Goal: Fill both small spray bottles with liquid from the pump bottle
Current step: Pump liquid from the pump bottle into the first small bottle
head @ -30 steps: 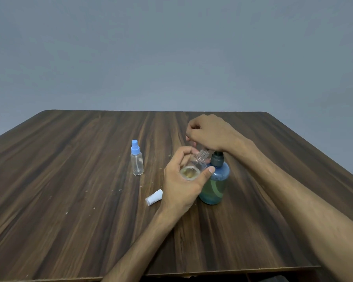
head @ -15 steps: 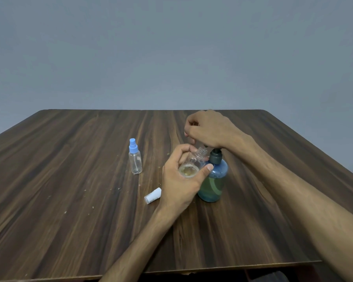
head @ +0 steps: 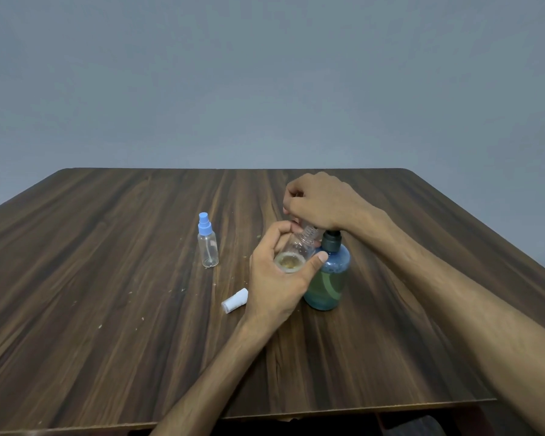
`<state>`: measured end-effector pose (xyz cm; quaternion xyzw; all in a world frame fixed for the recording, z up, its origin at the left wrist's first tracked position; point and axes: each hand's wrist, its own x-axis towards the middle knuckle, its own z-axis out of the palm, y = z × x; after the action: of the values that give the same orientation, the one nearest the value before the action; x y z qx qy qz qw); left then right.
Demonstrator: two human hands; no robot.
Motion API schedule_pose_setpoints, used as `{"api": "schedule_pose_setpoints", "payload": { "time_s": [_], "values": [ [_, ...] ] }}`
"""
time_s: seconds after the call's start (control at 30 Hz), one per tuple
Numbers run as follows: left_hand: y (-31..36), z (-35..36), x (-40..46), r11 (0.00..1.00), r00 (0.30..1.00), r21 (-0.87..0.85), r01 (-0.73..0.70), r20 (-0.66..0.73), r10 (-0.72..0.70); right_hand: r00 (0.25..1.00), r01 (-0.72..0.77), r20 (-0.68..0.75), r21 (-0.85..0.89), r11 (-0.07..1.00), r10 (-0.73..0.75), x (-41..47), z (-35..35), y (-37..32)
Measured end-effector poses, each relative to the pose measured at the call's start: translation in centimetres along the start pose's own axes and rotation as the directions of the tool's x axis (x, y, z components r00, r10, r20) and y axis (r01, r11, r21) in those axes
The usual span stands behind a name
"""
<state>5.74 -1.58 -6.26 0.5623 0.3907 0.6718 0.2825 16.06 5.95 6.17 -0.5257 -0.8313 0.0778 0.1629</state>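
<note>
1. Left hand [head: 277,284] clamps small clear plastic spray bottle w/o its top [head: 294,254], thumb + fingers wrapped round the body; tilted so threaded neck points up-right to the pump spout. Prob. so liquid drops straight in.
2. Right hand [head: 320,201] sits on top of the blue-green translucent pump bottle w/ dark collar [head: 328,275], fingers curled together over the pump head; head itself hidden. Looks like pressing to dispense.
3. Contents: held bottle has a little yellowish liquid at the bottom, mostly empty. Pump bottle approx. two-thirds full.
4. Second small clear spray bottle w/ blue sprayer top [head: 207,243] stands upright, well left, looks empty, still capped.
5. White cap [head: 234,301] lies on its side on dark wood table [head: 107,309], near left wrist.
</note>
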Motion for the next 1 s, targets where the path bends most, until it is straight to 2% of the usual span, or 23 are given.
{"api": "schedule_pose_setpoints", "payload": {
  "time_s": [0.07, 0.2, 0.33, 0.47, 0.6, 0.73, 0.9, 1.0],
  "values": [
    [0.10, 0.04, -0.08, 1.000, 1.000, -0.018, 0.011, -0.002, -0.011, 0.999, 0.006, -0.032, 0.028, 1.000, -0.005, 0.16, -0.23, 0.12],
    [0.08, 0.18, 0.09, 0.999, 1.000, -0.045, 0.020, -0.007, -0.021, 0.999, -0.014, 0.029, -0.040, 0.999, 0.015, 0.01, 0.45, -0.06],
    [0.19, 0.07, -0.01, 0.999, 1.000, -0.042, 0.019, 0.002, -0.019, 1.000, 0.005, -0.021, -0.017, 1.000, -0.006, 0.11, -0.24, 0.07],
    [0.07, 0.08, 0.08, 0.999, 1.000, -0.032, 0.015, 0.001, -0.015, 0.999, 0.003, 0.050, -0.035, 0.999, -0.001, 0.05, 0.38, -0.04],
    [0.10, 0.04, 0.02, 0.999, 1.000, -0.034, 0.009, 0.009, -0.009, 1.000, 0.005, -0.031, 0.014, 1.000, -0.004, 0.15, -0.24, 0.22],
    [0.03, 0.11, 0.10, 0.998, 1.000, -0.055, 0.002, -0.006, -0.002, 0.999, -0.005, 0.034, 0.001, 1.000, 0.005, 0.10, 0.37, 0.22],
    [0.16, 0.13, -0.05, 0.998, 1.000, -0.057, -0.010, 0.000, 0.010, 1.000, 0.005, -0.030, -0.004, 1.000, -0.005, 0.18, -0.06, 0.14],
    [0.12, 0.17, 0.09, 0.999, 1.000, -0.051, 0.000, -0.006, 0.000, 0.999, -0.002, 0.033, -0.035, 0.999, 0.003, 0.02, 0.44, -0.04]
  ]
}}
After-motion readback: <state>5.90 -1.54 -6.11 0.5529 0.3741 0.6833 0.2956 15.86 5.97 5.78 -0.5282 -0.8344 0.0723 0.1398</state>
